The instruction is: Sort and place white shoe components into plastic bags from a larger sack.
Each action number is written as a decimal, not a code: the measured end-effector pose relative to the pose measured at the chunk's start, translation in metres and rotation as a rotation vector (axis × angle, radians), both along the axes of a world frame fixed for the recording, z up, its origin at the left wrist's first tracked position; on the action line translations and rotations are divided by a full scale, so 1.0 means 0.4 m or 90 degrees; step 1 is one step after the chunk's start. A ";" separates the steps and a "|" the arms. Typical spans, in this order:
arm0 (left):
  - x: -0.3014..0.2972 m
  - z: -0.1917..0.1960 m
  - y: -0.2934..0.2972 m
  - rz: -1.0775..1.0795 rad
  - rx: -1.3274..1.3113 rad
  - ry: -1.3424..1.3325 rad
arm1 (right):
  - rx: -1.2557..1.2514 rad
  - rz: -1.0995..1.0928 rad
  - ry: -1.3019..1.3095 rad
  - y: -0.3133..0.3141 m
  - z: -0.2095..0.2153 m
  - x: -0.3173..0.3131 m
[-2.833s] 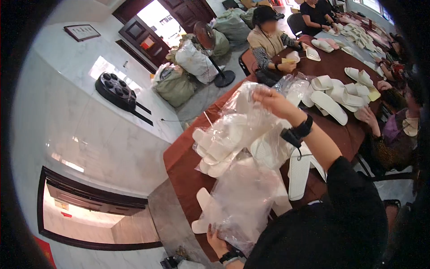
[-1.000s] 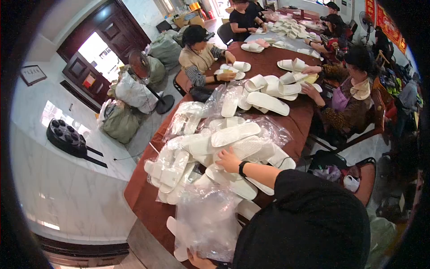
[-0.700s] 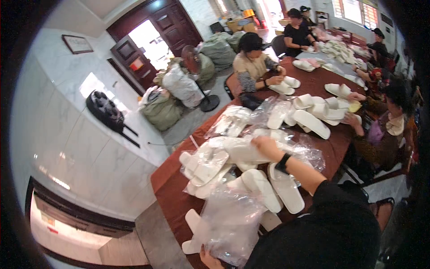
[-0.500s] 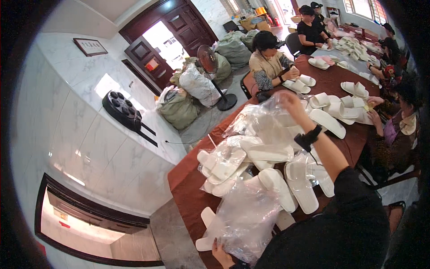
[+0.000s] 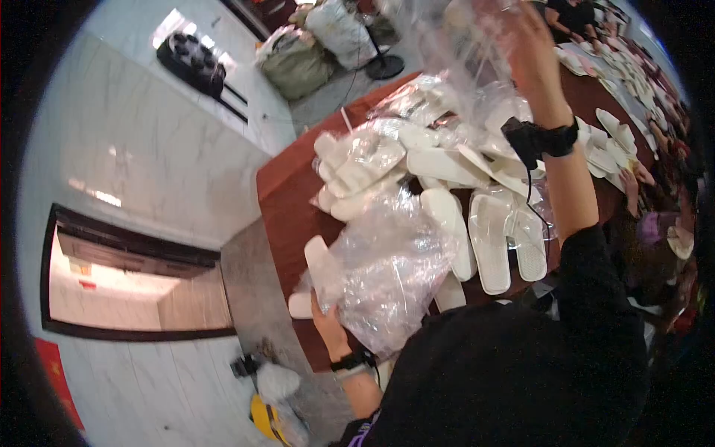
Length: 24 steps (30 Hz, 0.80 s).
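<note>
My left hand (image 5: 326, 319) grips the lower part of a crumpled clear plastic bag (image 5: 387, 268) at the near corner of the brown table (image 5: 279, 201); a white slipper (image 5: 322, 262) lies by its fingers. My right hand (image 5: 521, 37) is raised high over the table, pinching the top of another clear plastic bag (image 5: 454, 52) that hangs down, blurred. A black band (image 5: 540, 138) wraps that wrist. Beneath lie several white slippers (image 5: 488, 238), some wrapped in plastic (image 5: 365, 160).
Full sacks (image 5: 298, 63) and a fan stand (image 5: 383, 67) sit on the floor beyond the table. More white slippers (image 5: 618, 127) cover the table's far right, where another person's hand (image 5: 633, 182) reaches. A black round object (image 5: 190, 59) leans against the marble wall.
My right hand has lifted the clear bag higher, above the slipper pile. The view has tilted down and left. My left hand keeps its grip on the crumpled bag.
</note>
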<state>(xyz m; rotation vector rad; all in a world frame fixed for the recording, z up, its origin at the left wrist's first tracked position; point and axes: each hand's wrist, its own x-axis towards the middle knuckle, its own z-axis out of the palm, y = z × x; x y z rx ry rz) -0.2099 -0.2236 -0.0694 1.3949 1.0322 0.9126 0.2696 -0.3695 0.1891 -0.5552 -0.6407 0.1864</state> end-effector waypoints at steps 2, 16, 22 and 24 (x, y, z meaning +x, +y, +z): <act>-0.011 -0.020 0.007 0.028 -0.043 -0.065 | 0.052 -0.150 -0.046 0.000 0.025 -0.081; 0.002 -0.051 -0.022 0.023 -0.126 -0.227 | -0.444 0.328 -0.896 0.039 -0.592 -0.737; 0.019 -0.042 -0.035 0.017 -0.279 -0.426 | -0.417 0.423 -0.965 0.052 -0.660 -0.764; 0.001 -0.050 -0.042 -0.035 -0.297 -0.468 | -0.428 0.403 -0.947 0.053 -0.671 -0.776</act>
